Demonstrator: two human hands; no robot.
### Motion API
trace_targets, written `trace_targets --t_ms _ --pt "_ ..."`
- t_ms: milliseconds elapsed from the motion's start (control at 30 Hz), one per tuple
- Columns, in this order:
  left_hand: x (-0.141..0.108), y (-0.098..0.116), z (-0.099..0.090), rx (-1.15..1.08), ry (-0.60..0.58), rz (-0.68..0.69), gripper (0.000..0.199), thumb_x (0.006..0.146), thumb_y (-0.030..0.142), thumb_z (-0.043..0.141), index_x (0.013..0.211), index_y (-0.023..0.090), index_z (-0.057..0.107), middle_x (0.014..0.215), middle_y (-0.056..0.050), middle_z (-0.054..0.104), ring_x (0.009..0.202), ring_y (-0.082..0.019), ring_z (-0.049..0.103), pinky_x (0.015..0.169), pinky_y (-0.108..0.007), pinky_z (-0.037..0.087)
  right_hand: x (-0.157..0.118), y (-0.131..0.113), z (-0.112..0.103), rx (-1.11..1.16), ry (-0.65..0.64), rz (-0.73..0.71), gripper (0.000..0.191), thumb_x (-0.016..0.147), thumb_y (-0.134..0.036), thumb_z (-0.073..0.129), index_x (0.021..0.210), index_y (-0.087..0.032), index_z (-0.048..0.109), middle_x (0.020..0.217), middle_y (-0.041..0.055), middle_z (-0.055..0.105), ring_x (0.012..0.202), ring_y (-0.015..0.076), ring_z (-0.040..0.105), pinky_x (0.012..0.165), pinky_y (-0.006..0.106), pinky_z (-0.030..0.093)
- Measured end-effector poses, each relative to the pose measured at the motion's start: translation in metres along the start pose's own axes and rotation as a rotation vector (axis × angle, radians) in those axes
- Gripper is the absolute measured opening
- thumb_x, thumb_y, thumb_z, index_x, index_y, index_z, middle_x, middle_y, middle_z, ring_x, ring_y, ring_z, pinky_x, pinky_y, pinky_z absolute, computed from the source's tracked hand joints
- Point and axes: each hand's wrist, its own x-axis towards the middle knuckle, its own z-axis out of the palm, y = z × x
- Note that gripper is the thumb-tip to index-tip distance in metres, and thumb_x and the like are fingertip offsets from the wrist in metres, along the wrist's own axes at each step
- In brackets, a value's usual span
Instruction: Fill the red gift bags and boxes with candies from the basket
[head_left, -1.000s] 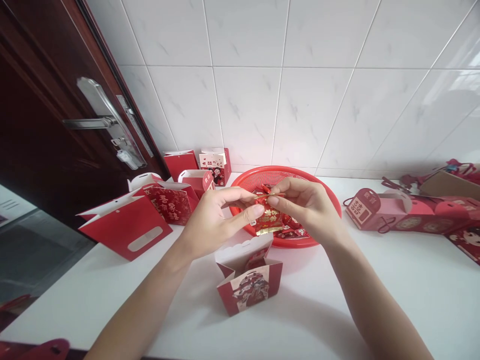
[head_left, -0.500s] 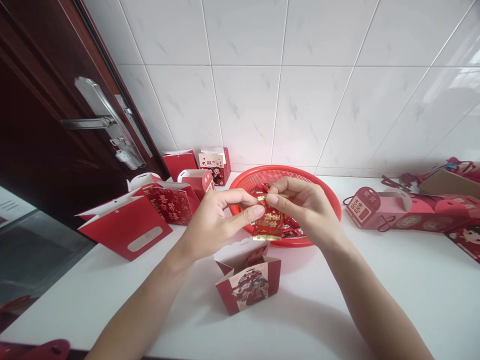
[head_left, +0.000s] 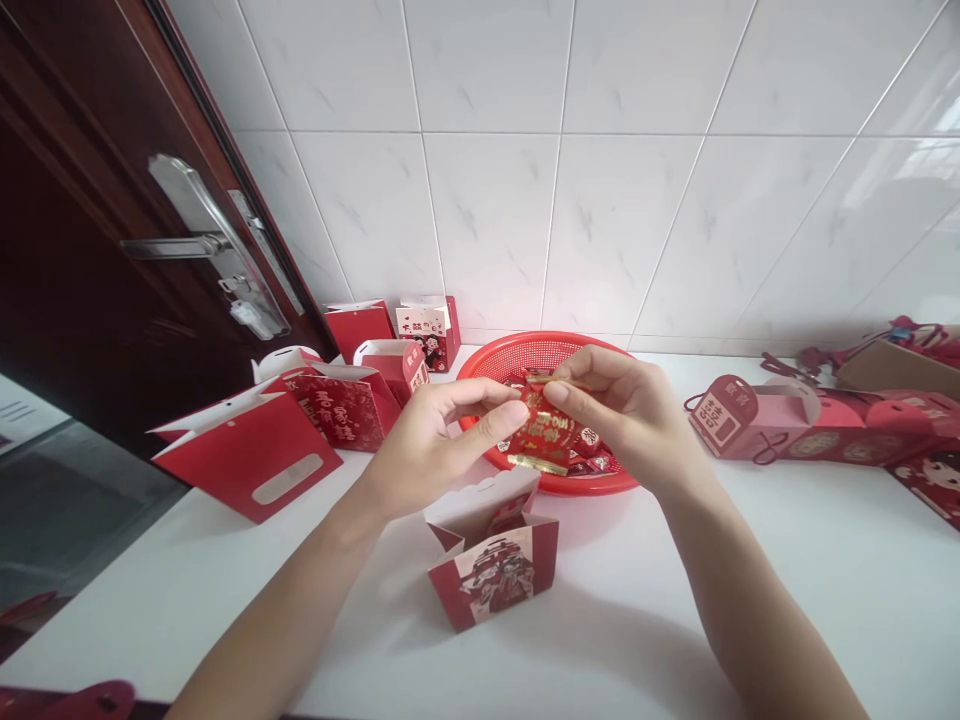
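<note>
A red and gold candy packet (head_left: 546, 432) is held up between my two hands, over the near side of a red plastic basket (head_left: 495, 352). My left hand (head_left: 439, 440) pinches its left edge between thumb and fingers. At its upper right, the thumb and forefinger of my right hand (head_left: 626, 415) grip it. Several red wrapped packets lie in the basket, partly hidden by my hands. Just below my hands, an open-topped red gift box (head_left: 499, 575) with a cartoon print stands on the white table (head_left: 622, 640), something red showing inside it.
Several red gift boxes (head_left: 251, 455) stand at the left, with a small printed box (head_left: 429, 335) by the tiled wall. More pink and red boxes (head_left: 757, 415) line the right side. A dark door (head_left: 82, 180) with a metal handle borders the left.
The packet has turned slightly, its lower edge swinging a little right. My right hand has shifted slightly right, while the left hand stays nearly in place.
</note>
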Motion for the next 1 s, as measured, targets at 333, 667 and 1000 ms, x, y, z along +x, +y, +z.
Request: trace_targets --t_ms 333,667,1000 --pt "0.0 0.007 -0.001 0.177 -0.09 0.016 0.023 0.094 0.027 0.065 0.074 0.019 0.072 0.078 0.002 0.073 0.075 -0.014 0.064 0.07 -0.024 0.05 0.003 0.01 -0.005 0.121 0.16 0.01 0.027 0.086 -0.038 0.08 0.08 -0.017 0.064 0.071 0.0009 0.066 0.062 0.0105 0.058 0.054 0.021 0.046" --pt "-0.007 0.012 -0.013 0.254 -0.2 0.004 0.022 0.096 0.038 0.063 0.088 0.02 0.074 0.087 -0.001 0.073 0.087 -0.018 0.067 0.079 -0.026 0.053 0.004 0.0 -0.024 0.1 -0.127 0.15 0.023 0.09 -0.034 0.077 0.083 -0.016 0.064 0.072 0.0003 0.063 0.061 0.0099 0.056 0.054 0.022 0.047" --pt "-0.035 0.028 -0.043 0.681 -0.56 -0.1 0.043 0.104 0.043 0.046 0.077 0.024 0.075 0.116 -0.002 0.069 0.102 -0.022 0.067 0.085 -0.027 0.052 -0.005 -0.013 -0.025 0.024 -0.339 0.137 0.016 0.091 -0.021 0.073 0.082 -0.016 0.061 0.076 0.0 0.063 0.067 0.0102 0.06 0.061 0.023 0.049"
